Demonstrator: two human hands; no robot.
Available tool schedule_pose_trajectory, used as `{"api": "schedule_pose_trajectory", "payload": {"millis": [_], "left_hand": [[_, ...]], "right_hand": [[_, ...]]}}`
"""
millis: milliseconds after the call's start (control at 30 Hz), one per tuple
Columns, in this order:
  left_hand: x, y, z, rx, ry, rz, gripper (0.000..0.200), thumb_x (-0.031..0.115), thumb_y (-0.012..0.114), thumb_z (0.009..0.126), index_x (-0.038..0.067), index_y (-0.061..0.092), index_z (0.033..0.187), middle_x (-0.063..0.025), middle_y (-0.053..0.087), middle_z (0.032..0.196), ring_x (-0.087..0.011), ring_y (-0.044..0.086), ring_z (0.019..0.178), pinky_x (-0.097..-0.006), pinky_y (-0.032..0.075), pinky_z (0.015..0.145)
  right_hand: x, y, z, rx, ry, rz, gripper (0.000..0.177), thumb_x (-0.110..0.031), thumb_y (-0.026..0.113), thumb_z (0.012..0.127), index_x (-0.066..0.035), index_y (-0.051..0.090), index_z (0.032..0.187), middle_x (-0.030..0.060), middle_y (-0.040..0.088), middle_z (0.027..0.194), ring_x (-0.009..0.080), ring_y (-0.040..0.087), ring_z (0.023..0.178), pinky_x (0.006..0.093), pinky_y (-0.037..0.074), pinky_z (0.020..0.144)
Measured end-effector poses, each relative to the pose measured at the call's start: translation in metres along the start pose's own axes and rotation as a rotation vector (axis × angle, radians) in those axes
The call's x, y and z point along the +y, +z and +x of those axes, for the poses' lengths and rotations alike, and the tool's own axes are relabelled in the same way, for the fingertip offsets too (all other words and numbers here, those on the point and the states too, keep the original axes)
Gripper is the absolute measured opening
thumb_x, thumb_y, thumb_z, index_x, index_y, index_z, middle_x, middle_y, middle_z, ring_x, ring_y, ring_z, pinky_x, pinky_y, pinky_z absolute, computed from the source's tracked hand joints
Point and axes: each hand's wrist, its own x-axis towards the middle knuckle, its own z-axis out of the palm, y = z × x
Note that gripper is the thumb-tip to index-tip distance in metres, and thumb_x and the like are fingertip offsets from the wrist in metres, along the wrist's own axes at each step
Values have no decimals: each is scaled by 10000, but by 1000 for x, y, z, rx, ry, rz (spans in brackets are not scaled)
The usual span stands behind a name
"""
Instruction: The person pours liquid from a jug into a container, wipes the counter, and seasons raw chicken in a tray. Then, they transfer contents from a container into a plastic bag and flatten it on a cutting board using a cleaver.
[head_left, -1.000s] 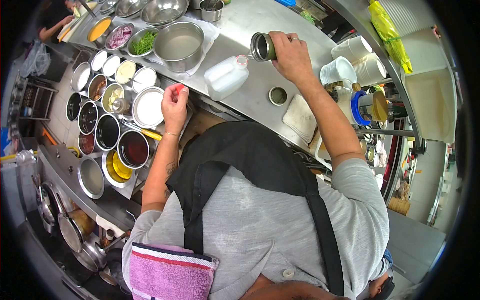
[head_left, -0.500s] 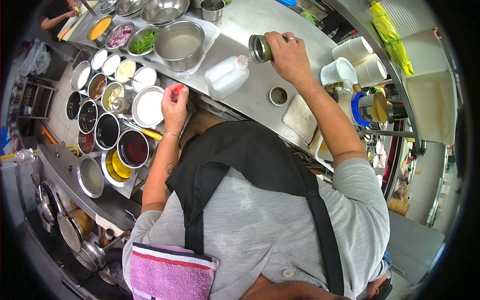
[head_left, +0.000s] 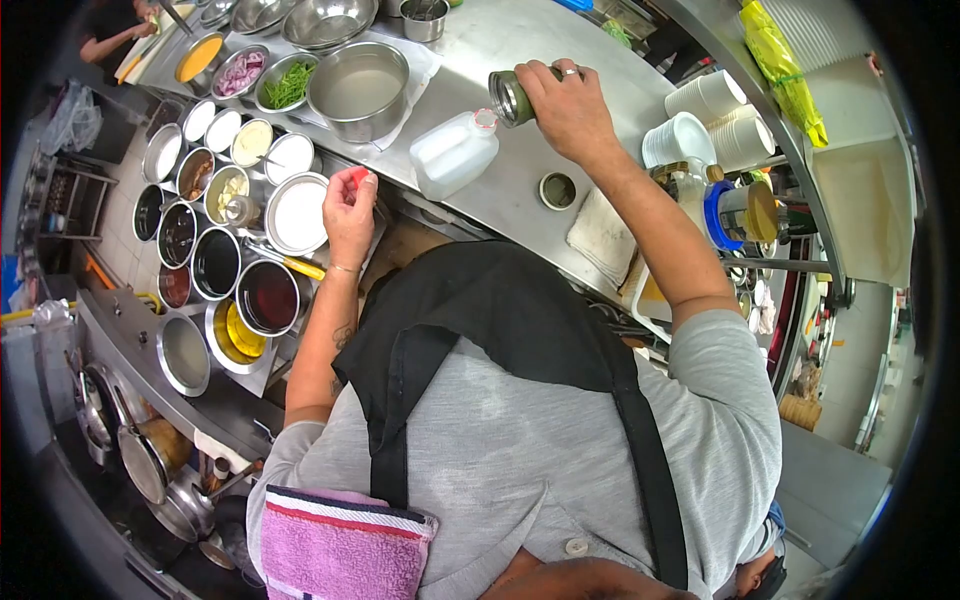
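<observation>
My right hand (head_left: 572, 112) is wrapped around a dark green thermos (head_left: 512, 98) with a steel mouth. The thermos lies tipped over, its mouth just above the open neck of a translucent white plastic jug (head_left: 455, 155). Whether liquid runs between them is hard to make out. The jug stands on the steel counter. In front of the thermos, on the counter, rests a round dark lid with a pale rim (head_left: 557, 191). My left hand (head_left: 349, 222) is closed in a pinch on a small red cap (head_left: 354, 176), beside the pots.
Left are several pots of sauces and powders, including a white one (head_left: 297, 213). A large steel bowl (head_left: 358, 92) is behind them. Right of the lid lie a folded cloth (head_left: 601, 237) and stacked white containers (head_left: 678, 143). Another person's hand (head_left: 143, 29) is at far upper left.
My right hand has moved slightly left and up, and the thermos is tipped further, its mouth turned more downward. My left hand stays where it was, with the red cap.
</observation>
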Motion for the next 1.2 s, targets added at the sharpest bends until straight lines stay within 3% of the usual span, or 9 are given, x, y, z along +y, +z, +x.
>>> {"api": "schedule_pose_trajectory", "payload": {"millis": [400,500,667,933,1000,1067,1100,1167,1200], "left_hand": [[2,-1,-3,-38,-2,31,234,163,762,1038,5,670,1184,8,697,964,-57,602,816,-224,508,745],[2,-2,-4,-48,19,54,232,156,761,1037,5,672,1189,10,698,976,-54,601,828,-223,508,754],[19,7,-12,-69,37,18,236,132,764,1030,6,682,1212,14,695,1004,-51,601,835,-222,507,760],[49,54,-24,-301,216,219,380,88,877,896,21,705,1228,-69,693,1123,-127,682,889,-287,576,786],[60,63,-28,-316,255,244,381,80,891,870,22,710,1199,-87,697,1124,-151,700,907,-301,587,792],[74,71,-20,-435,561,539,449,77,914,814,18,691,1199,-133,695,1111,-229,718,926,-335,601,785],[82,80,-19,-459,690,575,527,55,901,768,13,663,1236,-176,676,1110,-337,704,959,-400,606,817],[84,93,-19,-517,723,618,547,42,886,764,12,646,1255,-185,672,1120,-370,692,985,-428,599,844],[84,101,-19,-567,769,650,568,29,870,760,11,628,1274,-193,667,1129,-402,680,1011,-456,592,871]], "right_hand": [[-13,-3,10,1,-110,-48,409,-121,662,936,-150,601,1339,19,657,1205,296,664,1212,493,478,917],[-10,11,-1,-92,62,67,486,-142,736,902,-142,576,1361,36,676,1248,316,664,1222,509,501,931],[-8,99,-59,-118,854,1007,820,-224,993,714,-20,527,1358,202,709,1302,381,688,1215,467,550,1032],[-58,148,-107,-13,1125,1154,984,-230,1016,731,16,443,1493,238,657,1415,387,646,1302,451,502,1118],[-60,136,-124,-4,1091,1062,1076,-304,1015,735,27,406,1559,252,640,1441,398,630,1327,463,490,1141],[-60,106,-135,418,917,749,993,-368,975,784,6,473,1554,249,650,1437,383,609,1364,477,474,1163],[-61,85,-133,424,921,753,993,-368,975,784,6,473,1554,249,650,1437,383,609,1364,477,474,1163],[-71,30,-138,155,486,1018,743,-242,893,886,-52,560,1523,219,679,1394,333,656,1291,453,493,1138],[-79,6,-134,155,499,1018,743,-242,893,886,-52,560,1523,219,679,1394,333,656,1291,453,493,1138]]}}
